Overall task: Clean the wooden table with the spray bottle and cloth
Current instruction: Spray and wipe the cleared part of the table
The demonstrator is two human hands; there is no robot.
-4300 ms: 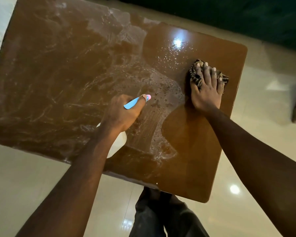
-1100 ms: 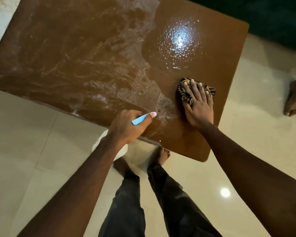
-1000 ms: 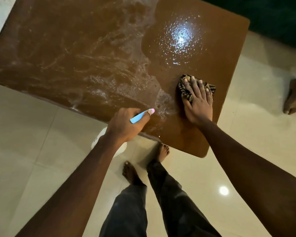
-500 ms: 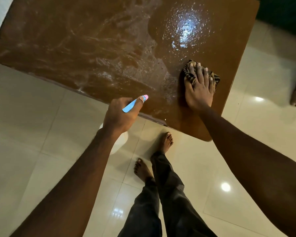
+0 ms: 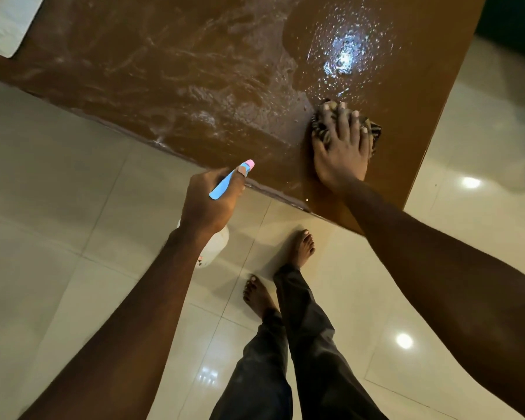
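Wooden surface [image 5: 412, 92] carries soapy streaks across its left and middle areas, with fresh droplets under the light glare; judge the wiping as unfinished there. Your right hand [image 5: 341, 147] lies flat, fingers spread, pressing the striped cloth [image 5: 375, 131] near the right edge. Your left hand [image 5: 209, 201] is clamped on the spray bottle [image 5: 215, 247], held beside the near edge. You cannot tell its fill level.

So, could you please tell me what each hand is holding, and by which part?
The left hand grips the spray bottle at its neck, under the blue trigger head. The right hand presses flat on the striped cloth, not gripping it.
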